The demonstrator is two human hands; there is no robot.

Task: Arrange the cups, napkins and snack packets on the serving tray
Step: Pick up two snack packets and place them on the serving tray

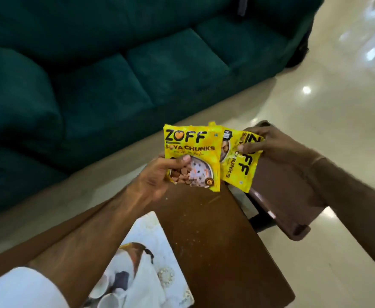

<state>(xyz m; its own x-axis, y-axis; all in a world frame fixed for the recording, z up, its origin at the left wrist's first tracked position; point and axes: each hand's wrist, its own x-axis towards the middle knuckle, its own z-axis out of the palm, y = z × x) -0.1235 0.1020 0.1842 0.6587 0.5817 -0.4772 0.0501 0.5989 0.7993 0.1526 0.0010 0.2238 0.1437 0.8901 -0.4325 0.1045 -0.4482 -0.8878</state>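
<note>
My left hand (157, 176) grips the lower left corner of a yellow soya chunks snack packet (193, 152), held upright above the table's far end. My right hand (268, 143) pinches the top of a second yellow snack packet (240, 167), turned sideways and tucked partly behind the first. A white patterned serving tray (151, 232) lies on the brown wooden table (215, 241) near me. On it are a white folded napkin (146, 278) and white cups (108, 302), partly hidden by my left forearm.
A dark green sofa (115, 74) fills the far left. A brown chair (282, 196) stands at the table's right end, under my right arm. Glossy cream floor tiles (337, 107) spread to the right.
</note>
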